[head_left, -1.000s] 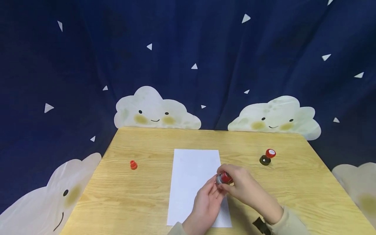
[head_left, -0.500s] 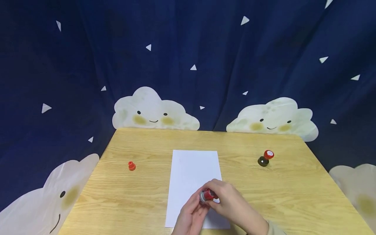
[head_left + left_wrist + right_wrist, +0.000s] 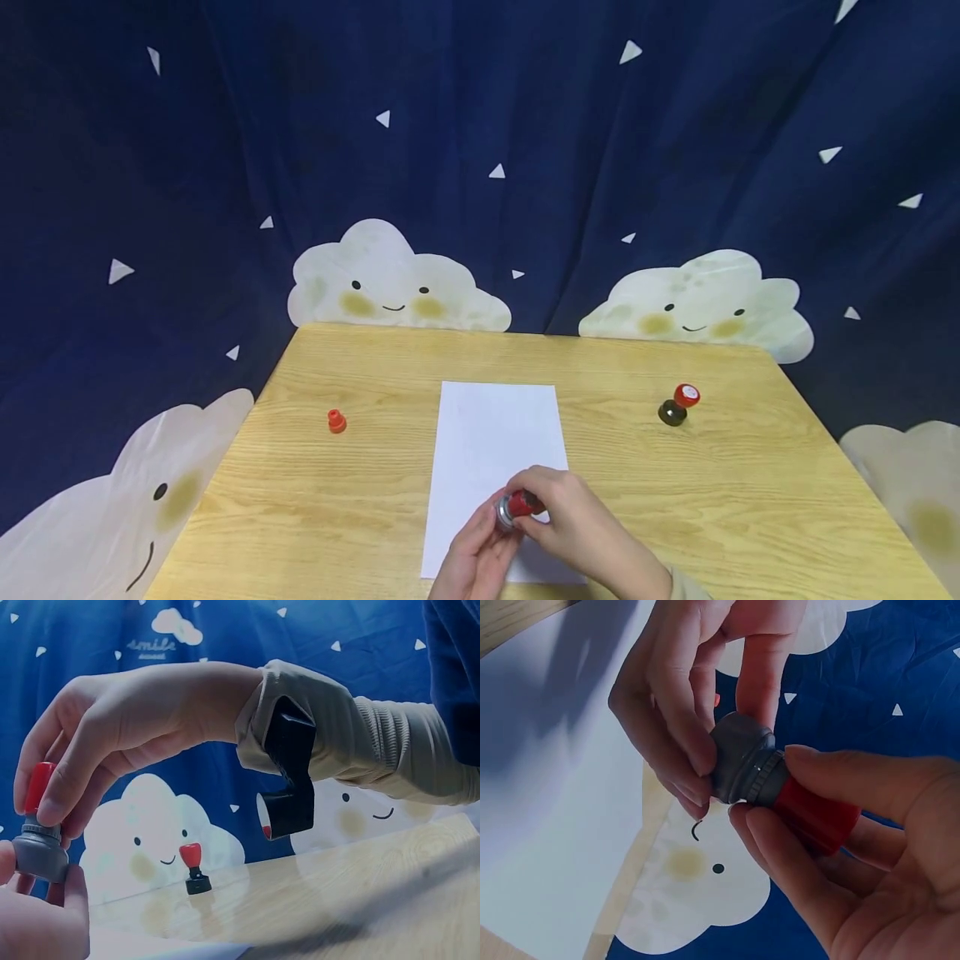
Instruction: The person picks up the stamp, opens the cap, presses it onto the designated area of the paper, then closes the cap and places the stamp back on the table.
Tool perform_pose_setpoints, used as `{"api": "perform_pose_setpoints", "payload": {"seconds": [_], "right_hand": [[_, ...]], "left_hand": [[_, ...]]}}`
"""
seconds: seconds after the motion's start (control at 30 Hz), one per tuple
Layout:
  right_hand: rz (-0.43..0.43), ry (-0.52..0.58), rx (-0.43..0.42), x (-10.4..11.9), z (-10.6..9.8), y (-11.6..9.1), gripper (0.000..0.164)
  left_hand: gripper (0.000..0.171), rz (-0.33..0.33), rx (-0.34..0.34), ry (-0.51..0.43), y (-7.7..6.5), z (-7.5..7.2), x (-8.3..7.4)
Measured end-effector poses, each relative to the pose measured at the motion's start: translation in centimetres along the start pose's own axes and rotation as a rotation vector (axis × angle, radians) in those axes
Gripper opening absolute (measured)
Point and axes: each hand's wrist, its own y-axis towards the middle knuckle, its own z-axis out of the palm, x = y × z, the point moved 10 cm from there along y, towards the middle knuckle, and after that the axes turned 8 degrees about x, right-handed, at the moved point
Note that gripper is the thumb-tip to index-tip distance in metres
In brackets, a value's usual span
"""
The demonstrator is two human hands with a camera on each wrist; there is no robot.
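In the head view, both hands meet over the near part of a white sheet of paper [image 3: 487, 442], around a stamp [image 3: 522, 502] with a red body and a grey base. Thumb and fingers of my right hand [image 3: 573, 525] pinch the red part, seen close up in the right wrist view. My left hand [image 3: 472, 558] grips the rounded grey base [image 3: 739, 754] between thumb and fingertips. The stamp is tilted in the head view, its grey end toward the left hand. The underside of the base is hidden by the left fingers.
A second stamp [image 3: 677, 406] with a red knob and black base stands at the right of the wooden table [image 3: 360, 517]. A small red stepped piece [image 3: 337, 422] lies at the left. A dark blue curtain [image 3: 480, 100] with clouds hangs behind the table.
Both hands have come left and nearer the front edge with the stamp. My left fingers, earlier spread flat under it, now close around its grey base. The second stamp stays put.
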Motion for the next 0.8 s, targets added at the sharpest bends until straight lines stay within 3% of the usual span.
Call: {"api": "perform_pose_setpoints", "payload": {"seconds": [0.23,0.47,0.7,0.8], "right_hand": [[0.01,0.012,0.004,0.3,-0.2,0.2,0.027],[-0.046,-0.007,0.002,1.6,-1.0,1.0,0.027],[-0.057,-0.013,0.023,2.4,-1.7,1.3,0.027],[-0.038,0.011,-0.011,2.5,-2.9,1.0,0.027]], "left_hand": [[0.041,0.008,0.043,-0.009,-0.2,0.3,-0.3],[0.043,0.023,0.053,0.014,-0.2,0.7,-1.2],[0.048,0.034,0.01,0.058,-0.3,1.1,-1.6],[0.042,0.033,-0.063,0.034,-0.6,0.0,-1.7]]}}
